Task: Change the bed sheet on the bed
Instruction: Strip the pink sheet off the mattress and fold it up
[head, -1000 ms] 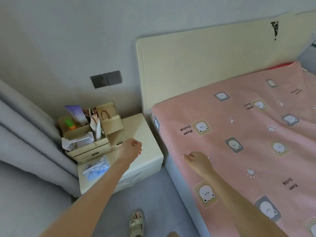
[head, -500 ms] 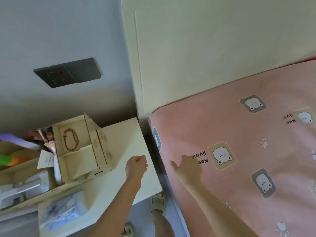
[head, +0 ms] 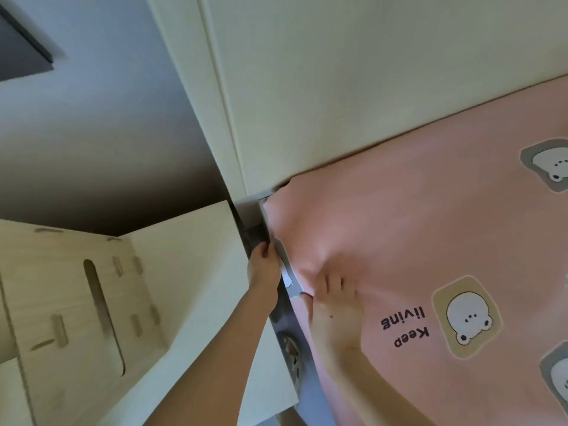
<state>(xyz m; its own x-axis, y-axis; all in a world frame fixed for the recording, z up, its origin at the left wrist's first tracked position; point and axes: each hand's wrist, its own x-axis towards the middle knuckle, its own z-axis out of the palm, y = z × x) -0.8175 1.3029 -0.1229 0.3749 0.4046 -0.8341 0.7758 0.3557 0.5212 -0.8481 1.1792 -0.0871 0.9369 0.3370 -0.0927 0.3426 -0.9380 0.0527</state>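
A pink bed sheet (head: 430, 241) printed with bears and "Keep living" covers the mattress below a cream headboard (head: 353, 87). At the bed's top left corner the sheet is puckered and pulled. My left hand (head: 264, 269) reaches into the narrow gap beside the mattress and grips the sheet's side edge there. My right hand (head: 335, 299) lies on top of the sheet near that corner, fingers spread and pressing the fabric down.
A cream nightstand (head: 215, 290) stands tight against the bed on the left, carrying a wooden organiser box (head: 76, 296). A dark wall switch plate (head: 21, 47) shows at the top left. The gap between nightstand and mattress is narrow.
The view has closed in on the bed's corner. My left hand moved from above the nightstand into the gap and took the sheet's edge; my right hand slid up towards the corner.
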